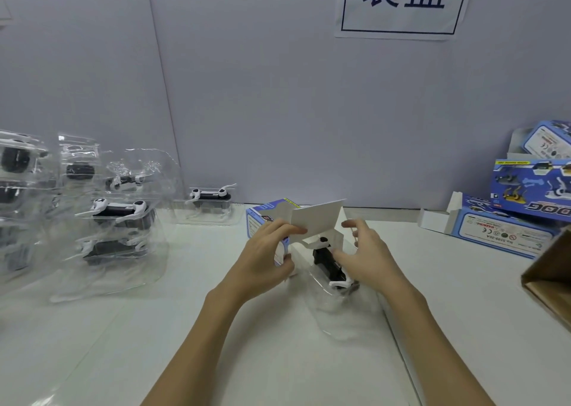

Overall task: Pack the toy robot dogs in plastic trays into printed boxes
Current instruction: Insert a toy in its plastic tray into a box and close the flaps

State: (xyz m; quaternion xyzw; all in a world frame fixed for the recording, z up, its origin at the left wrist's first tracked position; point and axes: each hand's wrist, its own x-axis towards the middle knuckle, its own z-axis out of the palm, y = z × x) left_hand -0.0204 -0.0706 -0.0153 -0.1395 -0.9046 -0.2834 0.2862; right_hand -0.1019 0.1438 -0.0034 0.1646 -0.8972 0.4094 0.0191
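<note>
Head view — hands (pixel 312 257) hold box (pixel 272 220) w/ dog tray (pixel 332 269) partway in.

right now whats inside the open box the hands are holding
The front end of a clear tray holding a black and white toy dog sits in the printed box mouth. The box walls and raised flap hide anything deeper inside.

Black-and-white toy robot dog (pixel 327 258): seated in a clear moulded plastic tray (pixel 343 308), its far end entering the box mouth.
Blue printed cardboard box (pixel 265 217): laid on its side, white end flap (pixel 318 221) raised open.
Other trayed dogs (pixel 119 210): stacked at far left.
Single trayed dog (pixel 210 198): set against the wall.
Packed blue boxes (pixel 506 226): piled at far right.
</note>
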